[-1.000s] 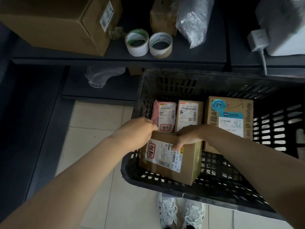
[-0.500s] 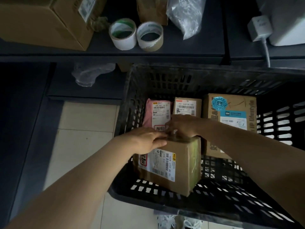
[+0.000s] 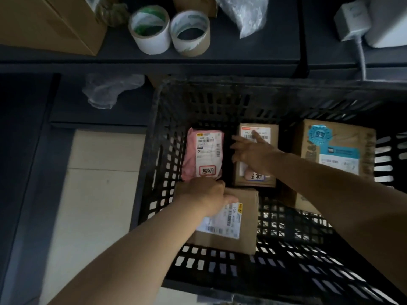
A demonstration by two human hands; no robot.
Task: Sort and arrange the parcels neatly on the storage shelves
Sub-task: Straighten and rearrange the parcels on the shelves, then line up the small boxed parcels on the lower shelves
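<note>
black slatted crate [image 3: 220, 102] over pale floor tiles [image 3: 99, 194], below a dark shelf [image 3: 242, 53]. left hand [image 3: 207, 194] seems to grip the near box [image 3: 244, 225] in it; right hand [image 3: 253, 153] lies spread flat on the small box [image 3: 267, 133].

Parcel storeroom or pickup depot. Dark shelf [image 3: 242, 55] at 12 o'clock, tape rolls [image 3: 152, 44], carton [image 3: 55, 25] on it. Black crate [image 3: 220, 100] at 4 o'clock, barcode-labelled parcels [image 3: 204, 155] inside. Tiled floor [image 3: 99, 205] at 8 o'clock.
</note>
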